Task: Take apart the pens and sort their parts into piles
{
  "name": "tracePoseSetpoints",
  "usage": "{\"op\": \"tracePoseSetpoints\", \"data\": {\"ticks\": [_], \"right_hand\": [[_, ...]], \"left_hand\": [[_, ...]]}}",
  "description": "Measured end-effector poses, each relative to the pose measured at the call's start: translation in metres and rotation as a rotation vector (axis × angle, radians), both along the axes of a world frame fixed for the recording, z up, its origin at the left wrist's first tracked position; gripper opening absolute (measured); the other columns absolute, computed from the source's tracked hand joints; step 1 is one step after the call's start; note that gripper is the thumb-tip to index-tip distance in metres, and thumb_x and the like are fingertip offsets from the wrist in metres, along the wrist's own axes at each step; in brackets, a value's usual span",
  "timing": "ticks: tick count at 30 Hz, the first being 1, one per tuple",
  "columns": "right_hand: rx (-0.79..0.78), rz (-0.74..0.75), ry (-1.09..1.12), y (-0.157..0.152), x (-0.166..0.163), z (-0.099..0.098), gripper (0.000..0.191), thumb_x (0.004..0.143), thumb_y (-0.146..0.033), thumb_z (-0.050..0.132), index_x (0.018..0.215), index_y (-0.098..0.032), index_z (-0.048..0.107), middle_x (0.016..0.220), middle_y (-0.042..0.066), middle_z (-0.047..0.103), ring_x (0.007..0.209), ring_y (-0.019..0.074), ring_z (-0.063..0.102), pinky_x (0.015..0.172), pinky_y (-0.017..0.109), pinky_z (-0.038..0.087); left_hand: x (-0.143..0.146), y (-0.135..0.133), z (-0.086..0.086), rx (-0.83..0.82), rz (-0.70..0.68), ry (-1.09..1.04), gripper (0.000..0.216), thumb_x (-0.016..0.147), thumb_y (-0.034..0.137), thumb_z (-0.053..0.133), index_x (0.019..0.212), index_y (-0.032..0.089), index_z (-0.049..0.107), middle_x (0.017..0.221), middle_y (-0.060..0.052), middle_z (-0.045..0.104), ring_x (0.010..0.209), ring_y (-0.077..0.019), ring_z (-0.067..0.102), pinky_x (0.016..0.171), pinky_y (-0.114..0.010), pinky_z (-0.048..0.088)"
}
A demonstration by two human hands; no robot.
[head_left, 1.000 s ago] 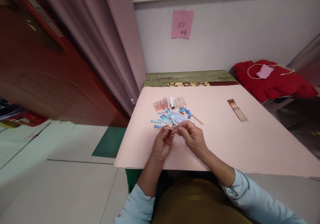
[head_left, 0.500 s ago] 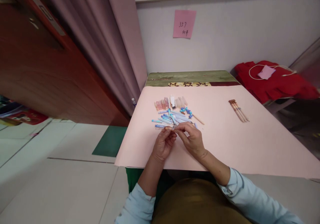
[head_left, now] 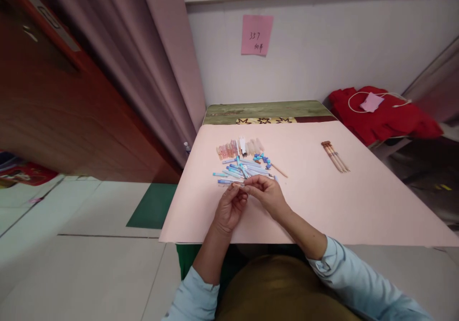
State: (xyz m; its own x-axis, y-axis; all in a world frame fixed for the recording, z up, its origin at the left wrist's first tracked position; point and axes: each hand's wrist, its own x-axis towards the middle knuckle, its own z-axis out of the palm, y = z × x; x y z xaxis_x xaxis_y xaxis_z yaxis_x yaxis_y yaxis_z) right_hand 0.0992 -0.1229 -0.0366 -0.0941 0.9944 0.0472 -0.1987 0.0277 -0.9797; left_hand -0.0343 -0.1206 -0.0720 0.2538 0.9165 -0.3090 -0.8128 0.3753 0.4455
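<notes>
My left hand (head_left: 229, 209) pinches a small peach-coloured pen part (head_left: 237, 184) over the near side of the table. Fingertips of my right hand (head_left: 268, 197) are closed at the other end of this part, close to my left fingers; the exact grip is too small to make out. Just beyond both hands lies a loose pile of blue pen pieces (head_left: 234, 173). Behind it are a row of pinkish barrels (head_left: 226, 149), white refills with dark tips (head_left: 243, 146) and pale translucent pieces (head_left: 256, 146). Small blue toppers (head_left: 265, 159) lie beside a beige pen barrel (head_left: 279, 170).
Several beige pens with brown tops (head_left: 335, 157) lie side by side on the right of the pink-covered table (head_left: 358, 206). A red cloth (head_left: 387, 120) with a white cable is beyond the right edge. A curtain (head_left: 168, 62) and a wooden door (head_left: 89, 115) stand left.
The view has turned slightly, so everything appears a little further left. My right fingers have shifted slightly at the pen part; both hands stay together over the same spot.
</notes>
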Motion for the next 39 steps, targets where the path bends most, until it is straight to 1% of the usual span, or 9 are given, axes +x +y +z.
{"op": "tracePoseSetpoints", "data": {"ticks": [2, 5, 8, 10, 13, 16, 21, 28, 39], "right_hand": [[-0.053, 0.036, 0.047, 0.002, 0.004, 0.002, 0.029, 0.068, -0.041, 0.079, 0.084, -0.020, 0.067, 0.077, 0.002, 0.071, 0.069, 0.0166, 0.066, 0.070, 0.032, 0.055], [0.016, -0.054, -0.076, 0.008, 0.025, 0.004, 0.029, 0.072, -0.044, 0.074, 0.084, -0.019, 0.067, 0.077, 0.003, 0.070, 0.072, 0.0163, 0.064, 0.070, 0.030, 0.052], [0.119, -0.290, -0.386, 0.019, 0.061, 0.002, 0.027, 0.081, -0.045, 0.063, 0.084, -0.018, 0.068, 0.081, 0.004, 0.069, 0.074, 0.0166, 0.062, 0.070, 0.029, 0.048], [0.093, -0.458, -0.735, 0.025, 0.085, -0.004, 0.026, 0.084, -0.043, 0.059, 0.088, -0.020, 0.070, 0.084, 0.003, 0.069, 0.073, 0.0164, 0.060, 0.068, 0.029, 0.044], [-0.011, -0.479, -1.158, 0.031, 0.107, -0.017, 0.026, 0.084, -0.041, 0.057, 0.096, -0.023, 0.072, 0.092, 0.004, 0.069, 0.076, 0.0176, 0.060, 0.065, 0.028, 0.038], [-0.028, -0.445, -1.325, 0.034, 0.110, -0.029, 0.027, 0.086, -0.040, 0.054, 0.099, -0.025, 0.071, 0.099, 0.004, 0.068, 0.084, 0.0185, 0.061, 0.061, 0.027, 0.034], [-0.065, -0.483, -1.339, 0.034, 0.108, -0.033, 0.025, 0.086, -0.040, 0.051, 0.091, -0.025, 0.071, 0.095, 0.002, 0.067, 0.077, 0.0166, 0.059, 0.058, 0.027, 0.030], [-0.094, -0.503, -1.328, 0.030, 0.115, -0.033, 0.026, 0.084, -0.041, 0.052, 0.092, -0.023, 0.070, 0.094, 0.003, 0.067, 0.077, 0.0175, 0.057, 0.058, 0.027, 0.028], [0.016, -0.546, -1.155, 0.008, 0.108, -0.019, 0.025, 0.081, -0.042, 0.056, 0.083, -0.022, 0.071, 0.080, 0.002, 0.067, 0.067, 0.0159, 0.056, 0.060, 0.027, 0.034]], "left_hand": [[0.000, -0.001, 0.001, 0.011, -0.010, 0.012, 0.009, 0.080, 0.013, 0.068, 0.087, 0.011, 0.064, 0.073, -0.002, 0.068, 0.058, -0.0081, 0.065, 0.051, -0.013, 0.053], [-0.001, -0.002, 0.003, -0.002, -0.014, 0.029, 0.008, 0.081, 0.013, 0.067, 0.088, 0.011, 0.064, 0.078, -0.005, 0.071, 0.062, -0.0099, 0.067, 0.055, -0.015, 0.055], [-0.002, -0.001, 0.004, -0.001, 0.010, 0.041, 0.004, 0.083, 0.013, 0.063, 0.086, 0.011, 0.064, 0.088, -0.010, 0.073, 0.069, -0.0123, 0.070, 0.061, -0.018, 0.058], [-0.002, 0.001, 0.003, 0.013, 0.025, 0.038, 0.003, 0.083, 0.011, 0.062, 0.085, 0.011, 0.064, 0.092, -0.011, 0.073, 0.072, -0.0129, 0.071, 0.065, -0.019, 0.058], [-0.001, 0.003, 0.002, 0.016, 0.026, 0.030, 0.004, 0.084, 0.010, 0.061, 0.085, 0.011, 0.064, 0.094, -0.011, 0.073, 0.071, -0.0119, 0.070, 0.065, -0.018, 0.058], [0.000, 0.003, 0.001, 0.003, 0.025, 0.022, 0.004, 0.084, 0.010, 0.060, 0.087, 0.012, 0.063, 0.093, -0.010, 0.073, 0.069, -0.0110, 0.070, 0.062, -0.017, 0.058], [-0.001, 0.002, 0.003, -0.032, 0.032, 0.017, 0.005, 0.084, 0.011, 0.060, 0.088, 0.012, 0.063, 0.089, -0.009, 0.072, 0.067, -0.0108, 0.068, 0.060, -0.017, 0.057], [-0.002, 0.003, 0.002, -0.019, 0.047, -0.016, 0.009, 0.083, 0.014, 0.064, 0.091, 0.012, 0.064, 0.085, -0.007, 0.069, 0.066, -0.0103, 0.065, 0.058, -0.018, 0.055], [-0.001, 0.002, 0.000, 0.011, 0.015, -0.078, 0.019, 0.080, 0.020, 0.070, 0.096, 0.011, 0.066, 0.074, -0.001, 0.062, 0.060, -0.0079, 0.059, 0.055, -0.018, 0.051]]}}
